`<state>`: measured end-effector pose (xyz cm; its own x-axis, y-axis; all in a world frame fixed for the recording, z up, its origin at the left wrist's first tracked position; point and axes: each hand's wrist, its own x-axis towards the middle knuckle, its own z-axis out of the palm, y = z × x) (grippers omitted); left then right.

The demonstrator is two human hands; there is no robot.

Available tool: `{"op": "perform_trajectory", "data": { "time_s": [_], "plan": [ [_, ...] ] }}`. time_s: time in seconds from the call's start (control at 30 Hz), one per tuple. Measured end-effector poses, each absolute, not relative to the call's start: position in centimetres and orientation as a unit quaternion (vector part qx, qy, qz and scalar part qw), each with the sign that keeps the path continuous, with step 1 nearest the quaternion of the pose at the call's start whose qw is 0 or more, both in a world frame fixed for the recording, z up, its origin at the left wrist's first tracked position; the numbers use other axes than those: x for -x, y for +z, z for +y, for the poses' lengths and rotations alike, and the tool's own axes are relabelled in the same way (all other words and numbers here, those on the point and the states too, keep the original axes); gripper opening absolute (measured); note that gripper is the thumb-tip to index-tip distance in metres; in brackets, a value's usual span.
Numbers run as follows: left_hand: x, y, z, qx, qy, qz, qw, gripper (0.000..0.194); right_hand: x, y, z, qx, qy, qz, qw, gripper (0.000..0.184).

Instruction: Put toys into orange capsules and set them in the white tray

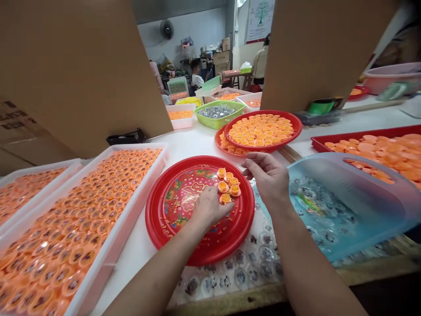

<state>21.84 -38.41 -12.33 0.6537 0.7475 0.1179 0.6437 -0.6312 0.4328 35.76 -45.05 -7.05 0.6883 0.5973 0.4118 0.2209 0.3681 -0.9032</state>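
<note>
Nearest, at 12 o'clock, a red round plate (151,206) with a flowered print lay on the white table, and the person's left hand (210,208) rested over it, palm down. Its fingertips (219,202) reached the small orange caps (228,184), a loose cluster at the plate's 2 o'clock side. The fingers were bent and hid part of the cluster, so I couldn't tell whether they gripped a cap or only touched it. The right hand (266,177) hung just beside the plate's rim, fingers curled into a narrow pinch, with nothing clearly visible between them.

Clear round discs (241,277) lay scattered on the table below the plate. At 3 o'clock a tilted translucent blue tub (362,206) held more of them. At 9 o'clock a white tray (131,224) was packed with orange-and-dark caps, and a second white tray (49,163) sat beyond it.

Farther out at 1 o'clock, a red plate of orange caps (297,125) sat overlapping another red plate (219,140). A red rectangular tray (362,133) of orange lids lay at 2 o'clock, and a green basket (213,124) of silvery pieces at 12 o'clock. Between two cardboard panels (75,74), a seated person (196,74) worked far off.
</note>
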Motion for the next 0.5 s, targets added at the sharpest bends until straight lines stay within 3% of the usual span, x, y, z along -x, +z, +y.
{"op": "perform_trajectory", "data": {
  "time_s": [0.23, 0.5],
  "plan": [
    [-21.5, -12.2, -38.9, -0.909, 0.117, 0.375, 0.142, 0.022, -36.0, -5.8, -46.0, 0.551, 0.082, -0.378, 0.740, 0.014],
    [-17.0, -10.1, -37.0, -0.891, 0.139, 0.380, 0.206, 0.028, -35.8, -6.3, -45.7, 0.557, 0.094, -0.390, 0.727, 0.017]
  ]
}}
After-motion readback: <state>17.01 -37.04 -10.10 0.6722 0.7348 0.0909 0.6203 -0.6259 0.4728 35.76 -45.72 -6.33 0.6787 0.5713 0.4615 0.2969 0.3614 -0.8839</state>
